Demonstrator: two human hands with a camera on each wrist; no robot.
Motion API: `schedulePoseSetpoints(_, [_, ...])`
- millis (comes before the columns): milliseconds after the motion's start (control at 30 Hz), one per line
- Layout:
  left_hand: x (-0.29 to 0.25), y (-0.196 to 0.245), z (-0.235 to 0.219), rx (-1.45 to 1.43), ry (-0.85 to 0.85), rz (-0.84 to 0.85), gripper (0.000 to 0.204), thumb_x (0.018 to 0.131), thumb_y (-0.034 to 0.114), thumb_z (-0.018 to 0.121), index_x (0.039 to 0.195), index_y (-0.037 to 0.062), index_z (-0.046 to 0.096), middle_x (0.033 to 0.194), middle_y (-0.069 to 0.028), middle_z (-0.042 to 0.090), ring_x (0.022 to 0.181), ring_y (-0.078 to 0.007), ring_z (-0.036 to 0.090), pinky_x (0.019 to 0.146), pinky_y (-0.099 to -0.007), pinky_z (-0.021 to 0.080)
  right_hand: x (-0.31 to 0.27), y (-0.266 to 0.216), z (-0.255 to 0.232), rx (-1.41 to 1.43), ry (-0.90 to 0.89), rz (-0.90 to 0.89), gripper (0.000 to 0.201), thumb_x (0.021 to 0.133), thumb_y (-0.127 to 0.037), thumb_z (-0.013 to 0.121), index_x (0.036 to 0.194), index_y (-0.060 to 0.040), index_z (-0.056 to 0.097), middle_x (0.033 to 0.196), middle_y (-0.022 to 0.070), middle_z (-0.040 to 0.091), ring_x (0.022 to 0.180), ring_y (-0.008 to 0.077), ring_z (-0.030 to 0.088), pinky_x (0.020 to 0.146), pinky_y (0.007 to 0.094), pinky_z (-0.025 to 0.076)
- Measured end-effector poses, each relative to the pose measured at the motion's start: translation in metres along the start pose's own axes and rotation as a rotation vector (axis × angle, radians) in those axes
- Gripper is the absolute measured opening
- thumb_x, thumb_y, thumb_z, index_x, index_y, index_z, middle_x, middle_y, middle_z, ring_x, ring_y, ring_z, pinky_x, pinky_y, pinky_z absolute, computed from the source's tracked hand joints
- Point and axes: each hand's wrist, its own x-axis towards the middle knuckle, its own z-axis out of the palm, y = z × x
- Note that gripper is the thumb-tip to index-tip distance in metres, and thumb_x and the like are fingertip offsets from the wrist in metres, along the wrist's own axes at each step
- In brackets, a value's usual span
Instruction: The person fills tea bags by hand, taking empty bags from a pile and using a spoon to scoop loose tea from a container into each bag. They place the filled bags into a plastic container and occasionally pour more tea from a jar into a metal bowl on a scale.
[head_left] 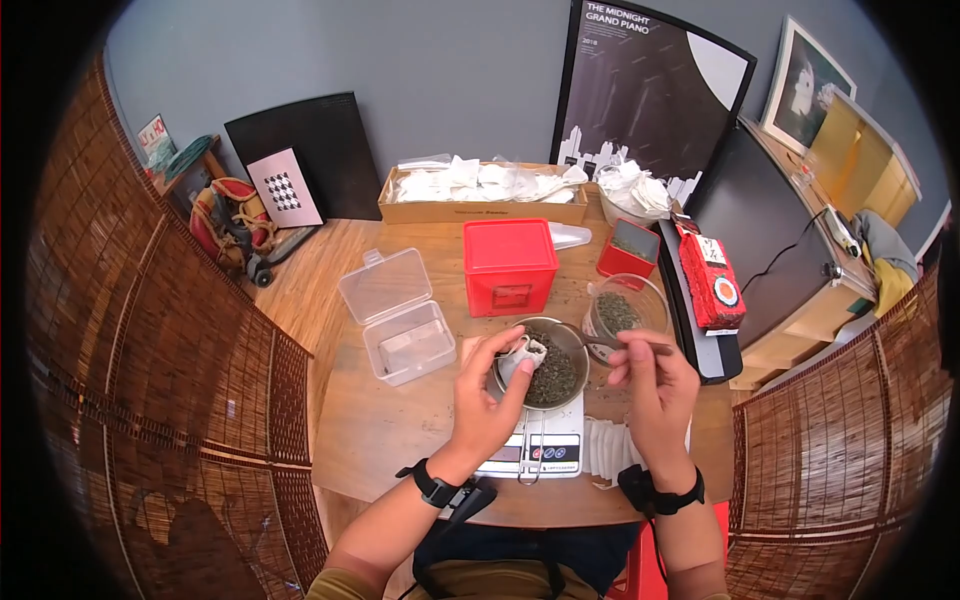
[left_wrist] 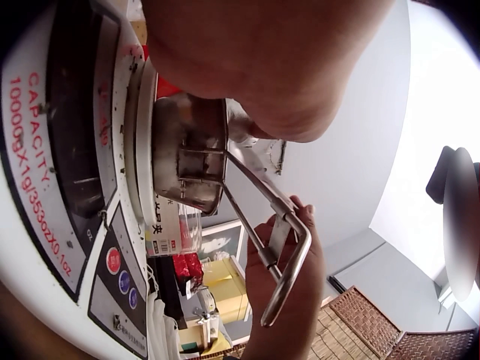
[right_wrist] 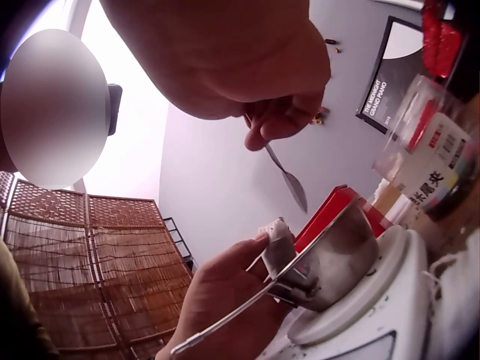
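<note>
My left hand point(head_left: 488, 405) pinches a small white tea bag point(head_left: 524, 358), its mouth open, over a metal pan point(right_wrist: 337, 262) of dried, dark green leaves point(head_left: 555, 380). In my right hand point(head_left: 657, 392) is the handle of a metal spoon point(right_wrist: 291, 185), its bowl tilted down above the pan in the right wrist view. The pan stands on a white kitchen scale point(head_left: 560, 462), and its wire handle point(left_wrist: 289, 262) sticks out toward me. A clear round tub point(head_left: 625, 305) with more leaves stands by my right fingers.
A red lidded box point(head_left: 510, 265) stands behind the pan, and an open clear plastic case point(head_left: 405, 345) lies to its left. Flat white bags point(head_left: 605, 450) line the scale's right side. Farther back are a cardboard tray point(head_left: 490, 212) of white bags, a red tin point(head_left: 628, 250) and a red packet point(head_left: 712, 280).
</note>
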Motion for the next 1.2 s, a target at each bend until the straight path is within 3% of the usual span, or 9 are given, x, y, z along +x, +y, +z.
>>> schedulePoseSetpoints(167, [0.001,0.003,0.0,0.011,0.025,0.003,0.037,0.101,0.002,0.072,0.138,0.0001,0.069,0.119,-0.0135,0.067,0.115,-0.0234,0.062,0.105,-0.0345,0.049,0.001,0.014,-0.002,-0.281,-0.124,-0.003,0.017,0.11,-0.008,0.066,0.115,0.0045,0.076,0.092,0.01,0.077,0.074,0.0115,0.072,0.07,0.0275,0.056])
schedulePoseSetpoints(233, [0.001,0.002,-0.001,-0.03,-0.014,0.014,0.039,0.103,0.0,0.067,0.142,0.0,0.066,0.119,-0.0075,0.06,0.115,-0.0168,0.057,0.102,-0.0309,0.043,-0.002,0.017,-0.002,-0.259,-0.145,0.043,0.018,0.11,-0.009,0.066,0.116,0.0042,0.077,0.091,0.0096,0.077,0.075,0.0115,0.072,0.07,0.0276,0.056])
schedulePoseSetpoints(400, [0.001,0.001,-0.003,-0.026,-0.027,0.015,0.039,0.104,-0.001,0.063,0.142,-0.0006,0.065,0.119,-0.0065,0.06,0.113,-0.0156,0.056,0.101,-0.0297,0.042,-0.005,0.028,-0.004,0.022,-0.052,0.248,0.027,0.116,-0.019,0.061,0.119,0.0033,0.075,0.092,0.009,0.077,0.076,0.0114,0.072,0.07,0.0248,0.055])
schedulePoseSetpoints(567, [0.0,-0.001,-0.002,-0.039,-0.028,0.016,0.039,0.104,0.0,0.062,0.144,-0.0009,0.064,0.12,-0.006,0.06,0.111,-0.0149,0.055,0.099,-0.0289,0.042,-0.003,0.035,-0.005,0.111,-0.044,0.333,0.031,0.117,-0.024,0.059,0.119,0.0036,0.072,0.092,0.0092,0.077,0.075,0.011,0.071,0.068,0.0239,0.054])
schedulePoseSetpoints(700, [0.0,-0.004,-0.003,-0.052,-0.042,0.015,0.041,0.103,-0.001,0.063,0.145,-0.0016,0.063,0.122,-0.007,0.061,0.116,-0.0161,0.057,0.104,-0.0311,0.043,-0.003,0.042,-0.006,0.227,0.027,0.415,0.031,0.117,-0.024,0.059,0.117,0.0034,0.072,0.091,0.0101,0.077,0.073,0.0115,0.072,0.067,0.0243,0.054])
schedulePoseSetpoints(1000, [-0.001,-0.005,-0.001,-0.076,-0.028,0.019,0.046,0.099,-0.004,0.067,0.145,-0.0024,0.061,0.128,-0.0098,0.063,0.123,-0.0191,0.06,0.111,-0.0344,0.044,0.007,0.03,-0.015,0.364,0.156,0.391,0.032,0.116,-0.027,0.06,0.116,0.0029,0.071,0.088,0.0093,0.077,0.068,0.0111,0.068,0.064,0.0238,0.053])
schedulePoseSetpoints(1200, [-0.001,-0.004,0.0,-0.096,-0.022,0.019,0.047,0.097,-0.006,0.067,0.144,-0.0018,0.062,0.127,-0.0123,0.063,0.121,-0.0216,0.063,0.11,-0.0359,0.046,0.016,0.004,-0.005,0.328,0.085,0.354,0.031,0.116,-0.028,0.06,0.116,0.0014,0.071,0.087,0.0071,0.076,0.069,0.01,0.067,0.065,0.0232,0.052])
